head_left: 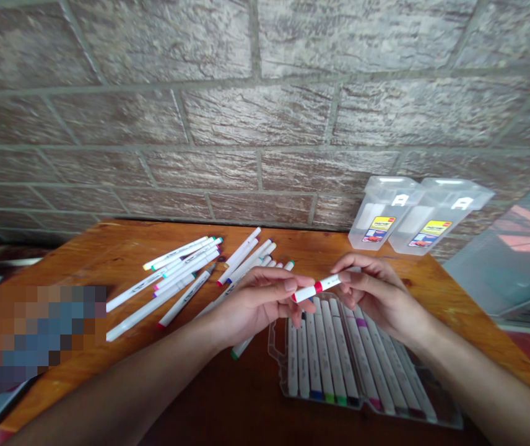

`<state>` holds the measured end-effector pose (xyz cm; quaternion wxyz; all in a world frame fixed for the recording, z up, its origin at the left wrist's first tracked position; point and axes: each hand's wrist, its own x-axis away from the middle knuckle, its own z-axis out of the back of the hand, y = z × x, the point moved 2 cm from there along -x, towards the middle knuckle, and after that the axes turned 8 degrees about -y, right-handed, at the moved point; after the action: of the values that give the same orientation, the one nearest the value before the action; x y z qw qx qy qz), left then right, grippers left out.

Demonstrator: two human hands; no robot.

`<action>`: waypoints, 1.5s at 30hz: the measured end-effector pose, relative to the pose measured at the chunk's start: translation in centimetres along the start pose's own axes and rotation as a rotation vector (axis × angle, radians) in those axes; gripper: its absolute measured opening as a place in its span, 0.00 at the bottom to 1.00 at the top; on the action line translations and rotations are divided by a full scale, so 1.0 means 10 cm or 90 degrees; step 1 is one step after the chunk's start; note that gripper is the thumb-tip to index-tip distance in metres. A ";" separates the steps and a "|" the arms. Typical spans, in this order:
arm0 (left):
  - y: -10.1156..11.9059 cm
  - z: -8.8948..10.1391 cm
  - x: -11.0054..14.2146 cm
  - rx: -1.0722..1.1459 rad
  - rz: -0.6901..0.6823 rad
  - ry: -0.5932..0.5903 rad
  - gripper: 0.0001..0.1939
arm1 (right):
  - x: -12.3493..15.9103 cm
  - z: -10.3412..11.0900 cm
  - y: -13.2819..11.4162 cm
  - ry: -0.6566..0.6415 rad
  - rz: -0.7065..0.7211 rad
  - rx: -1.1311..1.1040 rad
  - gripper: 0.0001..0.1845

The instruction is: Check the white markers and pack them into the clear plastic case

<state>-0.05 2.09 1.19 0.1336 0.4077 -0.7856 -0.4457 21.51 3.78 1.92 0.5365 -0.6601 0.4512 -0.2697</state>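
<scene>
Between my two hands is a white marker (325, 285) with a red band and a red end, raised above the table. The fingers of my left hand (265, 297) pinch its red end. At its other end, my right hand (376, 285) grips it between thumb and fingers. Below them lies an open clear plastic case (288, 391) holding a row of white markers (337, 356), some with coloured bands or ends. Loose white markers (181, 266) with various coloured ends are scattered to the left, partly hidden by my left hand.
Two clear plastic containers (381, 214) with yellow and blue labels stand at the back right against a brick wall (256, 118). The wooden table (116, 248) meets this wall. A blurred-out patch covers a dark flat object (0, 402) at the left edge.
</scene>
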 end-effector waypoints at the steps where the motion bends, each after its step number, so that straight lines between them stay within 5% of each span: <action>1: 0.00 0.00 0.00 0.003 -0.003 0.004 0.11 | 0.00 0.00 0.00 0.000 -0.001 0.001 0.07; 12: -0.02 0.02 0.01 -0.029 -0.041 -0.028 0.13 | -0.01 0.02 0.02 0.019 -0.011 -0.030 0.07; 23: 0.05 0.04 0.00 -0.221 -0.090 0.044 0.15 | -0.03 0.05 0.04 0.036 -0.021 -0.035 0.07; 35: 0.05 0.08 0.02 -0.262 -0.090 0.048 0.15 | -0.03 0.03 0.02 0.034 -0.014 -0.039 0.07; 45: 0.00 0.09 0.00 -0.073 -0.053 0.003 0.13 | -0.03 0.04 0.03 0.027 -0.004 -0.037 0.07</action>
<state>-0.58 2.57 0.68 0.1400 0.4325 -0.7408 -0.4945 21.60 4.23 1.57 0.5063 -0.6712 0.4682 -0.2720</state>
